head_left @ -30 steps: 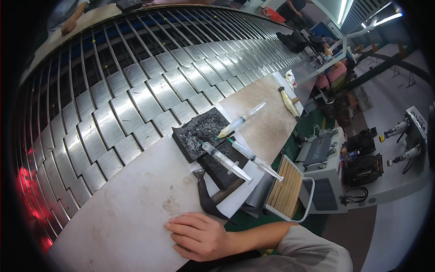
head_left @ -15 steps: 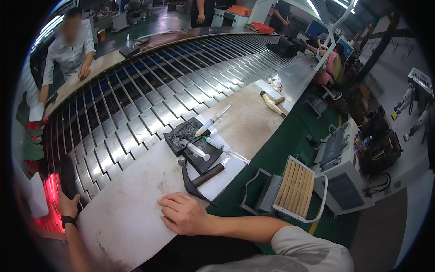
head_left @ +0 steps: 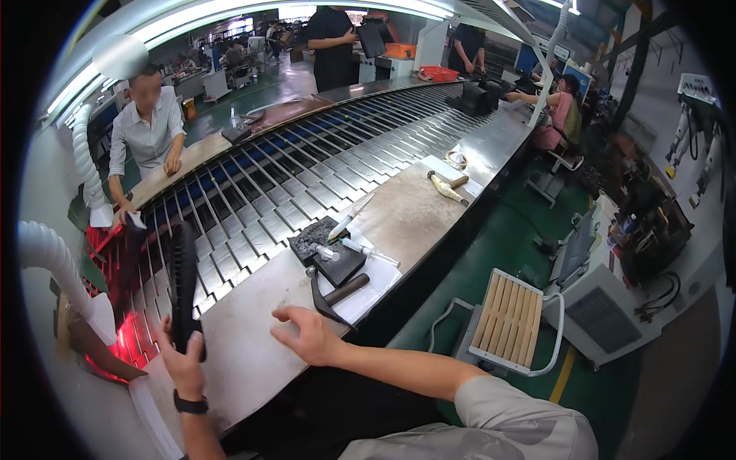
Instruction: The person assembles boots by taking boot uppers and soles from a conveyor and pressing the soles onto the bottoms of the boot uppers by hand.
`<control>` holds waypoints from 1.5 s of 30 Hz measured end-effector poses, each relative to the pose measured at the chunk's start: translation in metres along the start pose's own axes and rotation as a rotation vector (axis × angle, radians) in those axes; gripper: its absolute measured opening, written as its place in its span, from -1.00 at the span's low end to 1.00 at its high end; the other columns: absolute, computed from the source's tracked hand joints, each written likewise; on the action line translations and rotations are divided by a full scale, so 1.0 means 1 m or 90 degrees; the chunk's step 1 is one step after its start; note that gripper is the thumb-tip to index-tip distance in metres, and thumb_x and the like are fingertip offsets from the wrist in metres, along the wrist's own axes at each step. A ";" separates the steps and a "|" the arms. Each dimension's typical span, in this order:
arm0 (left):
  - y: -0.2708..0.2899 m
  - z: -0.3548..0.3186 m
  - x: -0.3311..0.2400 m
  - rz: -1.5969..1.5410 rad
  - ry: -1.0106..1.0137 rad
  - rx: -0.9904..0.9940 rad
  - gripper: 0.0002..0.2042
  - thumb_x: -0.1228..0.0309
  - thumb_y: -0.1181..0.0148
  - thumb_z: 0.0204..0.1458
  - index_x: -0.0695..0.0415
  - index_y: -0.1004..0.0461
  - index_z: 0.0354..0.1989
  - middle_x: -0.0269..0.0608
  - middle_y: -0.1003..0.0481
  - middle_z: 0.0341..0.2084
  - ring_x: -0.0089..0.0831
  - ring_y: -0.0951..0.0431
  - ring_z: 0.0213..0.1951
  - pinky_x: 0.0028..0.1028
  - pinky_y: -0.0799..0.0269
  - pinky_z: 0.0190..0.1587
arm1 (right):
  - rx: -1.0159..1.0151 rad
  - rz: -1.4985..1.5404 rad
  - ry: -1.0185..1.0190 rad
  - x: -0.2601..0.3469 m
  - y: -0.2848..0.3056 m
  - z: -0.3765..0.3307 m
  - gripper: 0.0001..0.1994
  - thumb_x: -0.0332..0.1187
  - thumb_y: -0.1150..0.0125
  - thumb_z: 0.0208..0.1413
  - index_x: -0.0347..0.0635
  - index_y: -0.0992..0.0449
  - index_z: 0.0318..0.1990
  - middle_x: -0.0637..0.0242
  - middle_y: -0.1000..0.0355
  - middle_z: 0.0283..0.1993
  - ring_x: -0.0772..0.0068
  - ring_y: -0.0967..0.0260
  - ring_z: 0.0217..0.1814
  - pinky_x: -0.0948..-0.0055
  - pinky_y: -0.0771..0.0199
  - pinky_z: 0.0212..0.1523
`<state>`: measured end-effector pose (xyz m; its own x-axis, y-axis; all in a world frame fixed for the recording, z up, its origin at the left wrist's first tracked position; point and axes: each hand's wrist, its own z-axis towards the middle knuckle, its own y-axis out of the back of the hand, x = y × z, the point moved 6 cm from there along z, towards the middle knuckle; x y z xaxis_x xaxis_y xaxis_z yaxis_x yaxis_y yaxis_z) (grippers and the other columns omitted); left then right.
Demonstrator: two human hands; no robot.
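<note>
clamping black ridged piece (head_left: 182, 284) toward twelve o'clock with fingers of left hand (head_left: 184, 369), likely for control; holding right hand (head_left: 310, 339) empty, with fingers apart, at seven o'clock from hammer (head_left: 349, 290).

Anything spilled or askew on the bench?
No obvious spill. Mildly untidy: three syringes lie at differing angles on and around black blocks, and the pointed end of the hammer lies close to the edge of the bench.

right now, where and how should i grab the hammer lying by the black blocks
Probably the hammer's handle, toward its free end, from above on the right: it is straight and points right, away from the curved head at its left end.
</note>
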<state>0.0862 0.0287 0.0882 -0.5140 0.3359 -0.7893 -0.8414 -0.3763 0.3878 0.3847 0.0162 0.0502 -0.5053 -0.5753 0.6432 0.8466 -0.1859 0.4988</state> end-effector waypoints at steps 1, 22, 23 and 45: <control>-0.011 -0.023 -0.024 -0.066 -0.024 0.006 -0.29 0.48 -0.35 0.04 0.31 -0.22 0.40 0.04 -0.40 0.21 -0.17 -0.43 0.24 -0.27 -0.25 0.36 | -0.058 0.281 -0.129 -0.008 -0.008 0.009 -0.66 -0.16 -0.27 0.30 -0.34 -0.55 -0.07 0.10 -0.57 -0.05 0.15 -0.55 0.01 0.24 -0.52 0.05; -0.003 -0.061 -0.135 -0.030 -0.172 -0.295 -0.32 -0.19 0.21 0.42 0.31 -0.29 0.22 -0.05 -0.36 0.05 -0.24 -0.40 0.08 -0.25 -0.29 0.21 | 0.012 0.380 0.046 0.125 -0.019 0.033 -0.27 -0.08 -0.01 0.45 -0.40 0.05 0.55 -0.19 -0.25 0.34 -0.17 -0.26 0.38 0.14 -0.24 0.38; -0.006 -0.067 -0.136 0.012 -0.158 -0.296 -0.29 -0.23 0.24 0.41 0.30 -0.30 0.21 -0.06 -0.36 0.02 -0.25 -0.39 0.04 -0.24 -0.29 0.19 | -0.031 0.445 0.087 0.128 -0.017 0.026 -0.25 -0.01 0.07 0.48 -0.42 0.08 0.56 -0.15 -0.17 0.42 -0.08 -0.17 0.48 0.16 -0.12 0.47; -0.021 -0.146 -0.083 -0.316 0.080 -0.027 -0.23 -0.41 0.18 0.27 0.23 -0.34 -0.44 -0.25 -0.36 -0.54 -0.49 -0.31 -0.47 -0.44 -0.18 -0.39 | 0.100 0.481 -0.045 0.099 -0.038 -0.047 -0.28 0.30 0.12 0.40 -0.34 -0.42 -0.34 0.26 -0.36 -0.47 0.46 -0.28 -0.48 0.43 -0.22 -0.46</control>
<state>0.1710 -0.1177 0.0765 -0.0272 0.3773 -0.9257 -0.9700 -0.2338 -0.0668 0.3106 -0.0708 0.0678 0.1864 -0.4468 0.8750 0.9344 0.3557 -0.0174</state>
